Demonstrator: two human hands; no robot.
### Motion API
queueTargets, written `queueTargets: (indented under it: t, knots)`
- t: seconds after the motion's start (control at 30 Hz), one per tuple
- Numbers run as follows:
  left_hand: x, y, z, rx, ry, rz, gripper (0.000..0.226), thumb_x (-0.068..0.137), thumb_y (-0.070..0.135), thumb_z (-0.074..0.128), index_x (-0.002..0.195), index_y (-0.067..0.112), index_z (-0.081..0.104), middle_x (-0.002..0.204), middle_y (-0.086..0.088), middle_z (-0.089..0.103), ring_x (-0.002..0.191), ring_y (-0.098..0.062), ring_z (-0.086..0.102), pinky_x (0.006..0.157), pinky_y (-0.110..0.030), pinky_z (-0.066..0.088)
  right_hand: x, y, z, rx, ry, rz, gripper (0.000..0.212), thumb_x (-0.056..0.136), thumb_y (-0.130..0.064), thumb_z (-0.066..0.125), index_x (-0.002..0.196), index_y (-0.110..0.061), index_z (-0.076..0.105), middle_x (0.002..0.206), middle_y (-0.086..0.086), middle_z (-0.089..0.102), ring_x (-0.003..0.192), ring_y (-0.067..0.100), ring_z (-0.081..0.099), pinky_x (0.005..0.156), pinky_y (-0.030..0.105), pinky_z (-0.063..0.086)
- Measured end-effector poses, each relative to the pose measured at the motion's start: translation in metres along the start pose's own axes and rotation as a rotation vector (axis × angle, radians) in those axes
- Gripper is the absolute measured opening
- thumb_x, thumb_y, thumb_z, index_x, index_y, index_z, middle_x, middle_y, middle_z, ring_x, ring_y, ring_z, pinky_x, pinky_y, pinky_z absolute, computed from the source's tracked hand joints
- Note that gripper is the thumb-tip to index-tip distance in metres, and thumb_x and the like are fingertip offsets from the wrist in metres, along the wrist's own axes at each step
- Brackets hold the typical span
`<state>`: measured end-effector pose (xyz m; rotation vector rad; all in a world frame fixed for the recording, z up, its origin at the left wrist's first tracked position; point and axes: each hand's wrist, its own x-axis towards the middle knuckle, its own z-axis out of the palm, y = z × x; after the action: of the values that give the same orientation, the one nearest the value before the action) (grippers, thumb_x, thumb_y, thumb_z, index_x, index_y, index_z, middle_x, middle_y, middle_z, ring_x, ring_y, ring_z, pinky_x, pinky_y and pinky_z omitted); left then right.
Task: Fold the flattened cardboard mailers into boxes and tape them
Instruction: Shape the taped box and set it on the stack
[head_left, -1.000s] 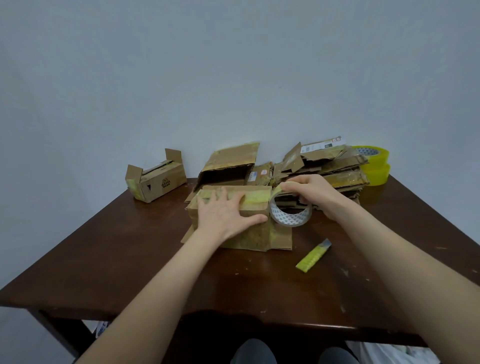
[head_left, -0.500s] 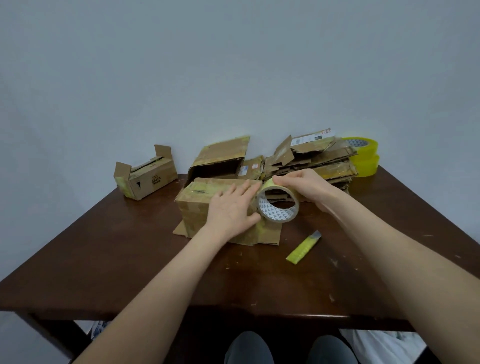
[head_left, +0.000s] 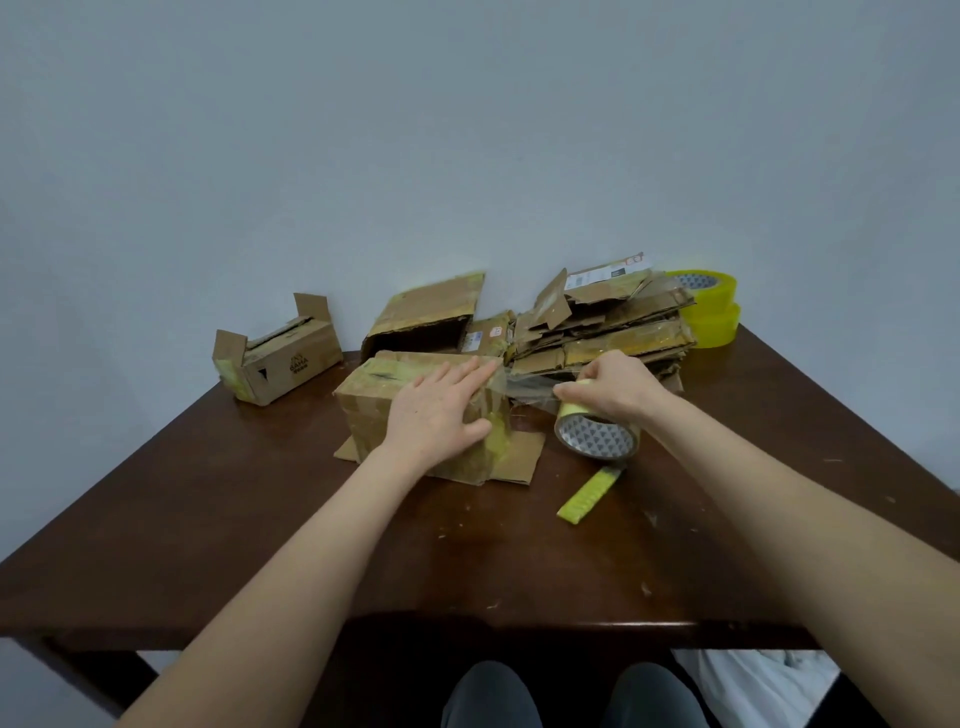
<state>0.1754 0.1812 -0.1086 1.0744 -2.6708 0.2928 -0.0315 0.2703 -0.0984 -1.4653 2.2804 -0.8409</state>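
While the left hand (head_left: 441, 410) lies flat, fingers straight and relaxed, pressing on the top and near face of the box (head_left: 371, 400), the right hand (head_left: 618, 387) grips the tape roll (head_left: 597, 441) from above, fingers curled over its rim. Roll is just right of the box, low over the tabletop (head_left: 260, 545); cannot tell if it touches the wood. A clear tape strip (head_left: 530, 389) stretches from the roll to the box's upper right edge, ending beside the left fingertips. Box stands around the middle of the tabletop, a bit toward the far edge, old yellowish tape on its faces, bottom flaps splayed flat on the wood at its near and right sides. Stack of flattened mailers (head_left: 608, 332) sits at the far edge right of centre, just behind the right hand, top pieces bent up, one with a white label. Two yellow tape rolls (head_left: 711, 312) stacked at the far right corner, just beside the stack. An open box (head_left: 426, 317) lies on its side right behind the held box, dark opening facing the near edge. A small box (head_left: 280, 364) with end flaps up and black print on its side is at the far left corner, well apart from the rest. A yellow strip (head_left: 589, 493) with a grey tip lies slanted on the wood near the roll; cannot tell what it is. Knees (head_left: 488, 696) in dark trousers show below the near edge, white bag (head_left: 753, 680) to their right.
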Motion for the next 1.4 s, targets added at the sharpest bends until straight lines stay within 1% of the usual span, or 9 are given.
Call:
queueTargets:
  t: [0.17,0.27,0.3,0.4,0.6,0.93,1.07,1.2,1.4]
  knots:
    - [-0.001,0.002,-0.010,0.011,-0.062,0.021,0.072,0.090,0.048,0.049,0.150,0.040,0.008,0.158,0.008,0.018,0.142,-0.018,0.026,0.113,-0.038,0.030,-0.005,-0.005,-0.001,0.022,0.059,-0.021,0.040,0.085,-0.040,0.066,0.109,-0.009,0.068,0.107,0.007,0.068,0.091,0.022,0.060,0.073,0.033,0.048]
    - [-0.012,0.017,-0.021,0.052,-0.005,0.046,0.068,0.090,0.048,0.055,0.149,0.029,0.026,0.154,0.000,0.029,0.139,-0.021,0.032,0.113,-0.039,0.030,-0.005,-0.008,-0.004,0.070,0.052,-0.059,0.021,0.088,-0.033,0.064,0.094,-0.015,0.074,0.105,0.002,0.070,0.081,0.012,0.058,0.062,0.025,0.043]
    - [-0.017,0.027,-0.023,0.058,0.093,0.116,0.060,0.089,0.044,0.057,0.143,0.024,0.039,0.147,-0.003,0.040,0.134,-0.022,0.040,0.109,-0.038,0.036,-0.005,-0.009,-0.004,0.083,0.057,-0.059,0.018,0.088,-0.031,0.065,0.087,-0.016,0.074,0.101,0.001,0.070,0.078,0.010,0.057,0.057,0.023,0.042]
    - [-0.032,0.065,-0.020,-0.022,0.311,0.333,0.027,0.087,0.029,0.058,0.109,0.014,0.066,0.106,-0.004,0.064,0.094,-0.021,0.063,0.072,-0.034,0.055,-0.005,-0.013,-0.004,0.090,0.078,-0.067,0.013,0.087,-0.030,0.066,0.082,-0.020,0.072,0.095,0.001,0.070,0.079,0.011,0.057,0.053,0.021,0.039]
    - [-0.037,0.128,0.014,-0.039,-0.084,0.151,0.044,0.095,0.045,0.048,0.125,0.013,0.055,0.120,-0.006,0.056,0.106,-0.026,0.058,0.077,-0.038,0.049,-0.007,-0.011,-0.007,0.098,0.081,-0.058,0.020,0.090,-0.031,0.065,0.096,-0.015,0.075,0.107,0.004,0.071,0.086,0.014,0.058,0.065,0.026,0.042]
    - [-0.062,0.095,0.003,0.054,-0.236,0.061,0.021,0.089,0.023,0.051,0.098,0.008,0.062,0.100,-0.008,0.062,0.090,-0.029,0.061,0.064,-0.032,0.041,-0.003,-0.006,-0.006,0.124,0.001,-0.021,0.036,0.086,-0.038,0.070,0.109,-0.011,0.073,0.113,0.008,0.069,0.092,0.016,0.057,0.073,0.028,0.043]
    - [-0.075,0.060,-0.028,-0.069,-0.028,-0.046,0.022,0.089,0.031,0.050,0.096,0.015,0.062,0.086,0.003,0.058,0.076,-0.015,0.059,0.066,-0.029,0.054,-0.002,-0.006,0.000,0.105,-0.036,-0.019,0.034,0.086,-0.039,0.070,0.107,-0.013,0.074,0.112,0.007,0.069,0.092,0.016,0.057,0.073,0.028,0.044]
    - [-0.049,0.049,-0.053,-0.258,0.267,-0.160,0.016,0.095,0.029,0.049,0.092,0.014,0.056,0.083,0.004,0.051,0.072,-0.013,0.048,0.062,-0.026,0.040,-0.005,-0.008,0.010,0.134,-0.042,0.001,0.041,0.084,-0.048,0.069,0.110,-0.016,0.073,0.112,0.005,0.069,0.098,0.018,0.061,0.083,0.034,0.051]
    - [0.000,0.065,-0.033,-0.410,0.289,-0.277,0.026,0.100,0.031,0.041,0.100,0.009,0.055,0.098,-0.003,0.051,0.084,-0.018,0.049,0.070,-0.028,0.039,-0.010,-0.004,0.016,0.095,-0.010,0.028,0.031,0.086,-0.042,0.068,0.107,-0.020,0.072,0.108,0.003,0.070,0.090,0.015,0.061,0.073,0.030,0.049]
